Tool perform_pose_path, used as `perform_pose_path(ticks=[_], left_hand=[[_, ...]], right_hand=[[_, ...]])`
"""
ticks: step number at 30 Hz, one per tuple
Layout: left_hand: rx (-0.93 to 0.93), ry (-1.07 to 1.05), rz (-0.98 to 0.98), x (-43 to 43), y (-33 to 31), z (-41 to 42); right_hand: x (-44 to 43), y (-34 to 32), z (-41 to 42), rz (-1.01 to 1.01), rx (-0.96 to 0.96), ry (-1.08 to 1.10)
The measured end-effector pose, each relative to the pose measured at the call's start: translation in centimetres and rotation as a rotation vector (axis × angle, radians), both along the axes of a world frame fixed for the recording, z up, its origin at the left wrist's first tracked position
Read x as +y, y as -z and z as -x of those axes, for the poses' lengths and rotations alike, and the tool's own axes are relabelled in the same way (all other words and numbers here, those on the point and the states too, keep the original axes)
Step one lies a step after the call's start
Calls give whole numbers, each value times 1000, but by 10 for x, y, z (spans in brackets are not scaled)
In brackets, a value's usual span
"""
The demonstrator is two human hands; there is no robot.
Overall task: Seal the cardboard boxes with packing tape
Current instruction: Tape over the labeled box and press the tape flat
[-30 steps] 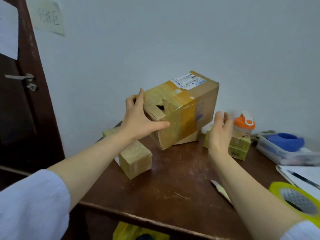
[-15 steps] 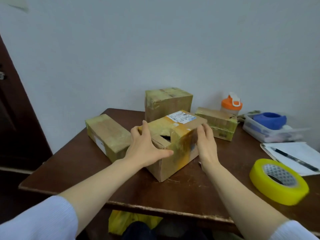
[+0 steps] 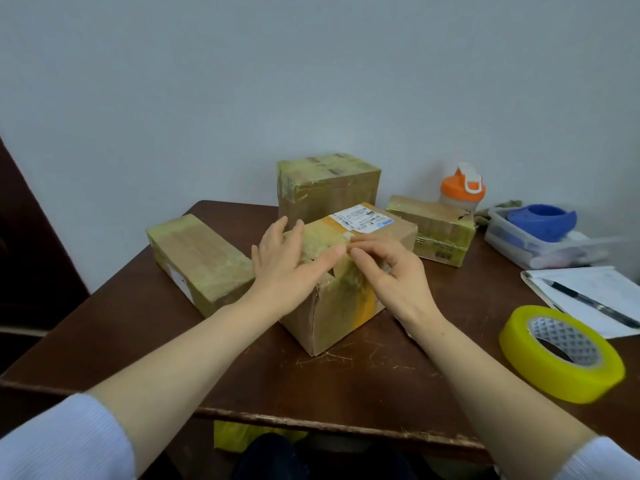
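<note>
A worn cardboard box (image 3: 346, 306) with a white shipping label and old yellowish tape stands in the middle of the brown table (image 3: 346, 386). There is a gap between its top flaps near the front corner. My left hand (image 3: 284, 268) lies flat on the box's top left, fingers spread, thumb stretched across the flaps. My right hand (image 3: 391, 275) is on the top right, fingers curled, fingertips pinching at the flap edge beside my left thumb. A roll of yellow packing tape (image 3: 540, 362) lies flat on the table at the right, untouched.
Three taped boxes surround the middle one: a long box (image 3: 197, 258) at left, a tall box (image 3: 329, 188) behind, a flat box (image 3: 436, 233) at back right. An orange-lidded bottle (image 3: 462, 188), a plastic tub (image 3: 540, 251), a notepad (image 3: 588, 289) and a pen (image 3: 588, 303) stand at right.
The box was lowered from the air onto the table. My left hand moved from its side to its top, and my right hand came up onto the top flap.
</note>
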State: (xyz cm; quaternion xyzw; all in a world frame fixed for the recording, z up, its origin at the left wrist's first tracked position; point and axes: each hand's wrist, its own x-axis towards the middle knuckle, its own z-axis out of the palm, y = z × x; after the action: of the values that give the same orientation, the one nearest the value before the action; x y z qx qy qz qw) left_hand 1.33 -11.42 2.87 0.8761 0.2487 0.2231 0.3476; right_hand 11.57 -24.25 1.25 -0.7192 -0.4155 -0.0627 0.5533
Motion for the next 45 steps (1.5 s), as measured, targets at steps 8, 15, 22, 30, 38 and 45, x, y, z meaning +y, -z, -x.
perform_pose_path(ticks=[8, 15, 22, 30, 38, 45], left_hand=[[-113, -44, 61, 5, 5, -8], [-86, -47, 34, 11, 9, -9], [-68, -40, -77, 10, 12, -12], [-152, -77, 73, 24, 5, -11], [-67, -44, 81, 24, 9, -13], [-151, -46, 127, 30, 10, -9]], right_hand=[[-2, 3, 0, -77, -127, -83], [-6, 15, 3, 36, -438, -93], [-6, 19, 2, 36, -531, -55], [-6, 16, 8, 42, -452, -42], [-3, 20, 7, 32, -522, -13], [2, 16, 15, 76, -552, -76]])
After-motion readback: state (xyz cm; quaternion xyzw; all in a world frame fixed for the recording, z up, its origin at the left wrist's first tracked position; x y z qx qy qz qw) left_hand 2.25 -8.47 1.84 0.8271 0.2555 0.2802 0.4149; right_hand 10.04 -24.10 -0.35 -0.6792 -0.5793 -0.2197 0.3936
